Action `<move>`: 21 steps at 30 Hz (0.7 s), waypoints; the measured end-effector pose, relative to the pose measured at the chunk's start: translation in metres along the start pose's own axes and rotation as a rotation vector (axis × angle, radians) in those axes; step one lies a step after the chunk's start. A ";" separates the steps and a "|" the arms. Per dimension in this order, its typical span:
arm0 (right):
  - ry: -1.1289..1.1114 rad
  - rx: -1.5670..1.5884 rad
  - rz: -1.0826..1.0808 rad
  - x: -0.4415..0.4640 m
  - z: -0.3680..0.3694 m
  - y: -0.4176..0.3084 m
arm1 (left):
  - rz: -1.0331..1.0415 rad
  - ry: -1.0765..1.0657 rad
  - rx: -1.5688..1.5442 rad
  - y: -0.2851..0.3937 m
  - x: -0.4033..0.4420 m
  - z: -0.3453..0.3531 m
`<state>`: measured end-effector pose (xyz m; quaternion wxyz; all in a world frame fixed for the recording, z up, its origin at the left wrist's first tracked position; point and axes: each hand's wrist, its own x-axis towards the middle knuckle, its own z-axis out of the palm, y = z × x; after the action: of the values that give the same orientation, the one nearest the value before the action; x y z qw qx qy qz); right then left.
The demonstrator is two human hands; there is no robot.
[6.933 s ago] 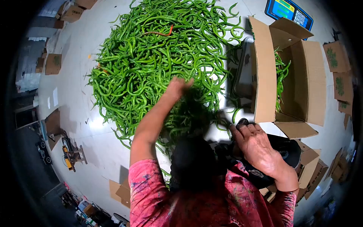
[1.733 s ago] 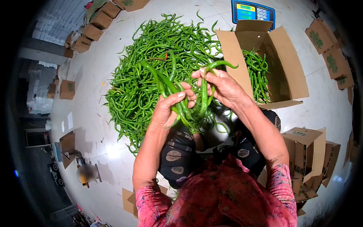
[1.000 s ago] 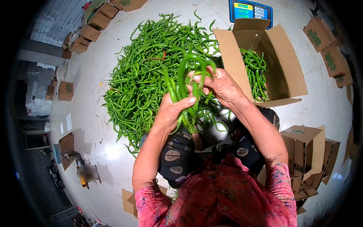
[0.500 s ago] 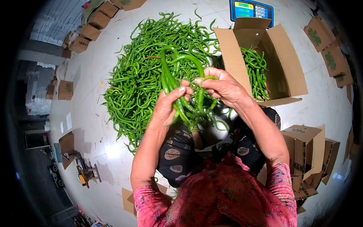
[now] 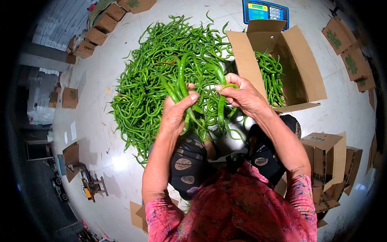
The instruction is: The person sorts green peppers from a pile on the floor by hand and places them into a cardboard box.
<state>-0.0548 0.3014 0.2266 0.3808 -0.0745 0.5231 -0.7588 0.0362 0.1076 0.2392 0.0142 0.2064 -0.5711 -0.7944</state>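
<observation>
My left hand (image 5: 177, 109) is closed around several long green chili peppers (image 5: 182, 76), whose curved ends stick out above the fist. To its right, my right hand (image 5: 244, 94) pinches a long curved green chili pepper (image 5: 221, 107) between thumb and fingers, with a thin stem end showing at the thumb. Both hands are above the near side of a large heap of green chili peppers (image 5: 141, 88) on the floor. Beyond my right hand, an open cardboard box (image 5: 303, 60) holds more green chili peppers (image 5: 272, 78).
A blue-framed scale display (image 5: 266, 11) is behind the box. Folded cardboard boxes (image 5: 326, 157) stand at the right, near my elbow. More cartons (image 5: 105, 24) line the far left, and a small wooden stool-like object (image 5: 92, 183) sits on the floor at left.
My hands have moved apart, the right one shifting slightly right with its pepper. The peppers in my left hand now lean further left.
</observation>
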 end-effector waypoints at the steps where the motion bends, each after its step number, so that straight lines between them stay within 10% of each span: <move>1: 0.005 -0.040 0.002 -0.001 0.000 -0.001 | 0.010 -0.012 0.013 0.000 -0.002 0.002; 10: -0.150 -1.000 -0.127 -0.016 -0.003 0.015 | 0.105 0.065 0.069 -0.007 0.001 0.001; 18: 0.104 -0.450 -0.393 0.011 0.015 0.014 | 0.089 -0.106 0.456 -0.011 -0.006 0.013; 21: -0.070 -0.373 -0.167 0.009 0.020 -0.005 | 0.066 -0.157 0.563 -0.014 -0.006 0.019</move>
<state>-0.0537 0.2813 0.2372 0.3143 -0.2132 0.6329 -0.6747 0.0383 0.1306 0.2334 -0.0624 0.1213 -0.7748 -0.6173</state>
